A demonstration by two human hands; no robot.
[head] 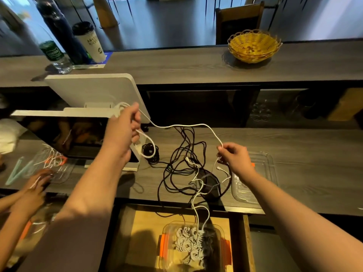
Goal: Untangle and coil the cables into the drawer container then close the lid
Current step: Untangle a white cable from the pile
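- Nearest the camera, an open drawer (141, 232) holds a clear container (216, 232) with orange latches (162, 244), and coiled white cables (188, 244) lie inside it.
- On the desk (294, 183) above, a tangle of black cables (176, 173) lies loose, with a clear lid (265, 169) just beside it to the right.
- 1 white cable (184, 125) runs between both hands and trails down into the container.
- Right hand (234, 157): fingers pinch the white cable above the lid.
- Left hand (123, 126): raised higher, fingers curled round several gathered loops of the same cable.
- At far left, another person's hands (37, 185) touch white cords.
- Farther back, a wicker basket (254, 46) and a paper cup (91, 43) stand on the upper counter.
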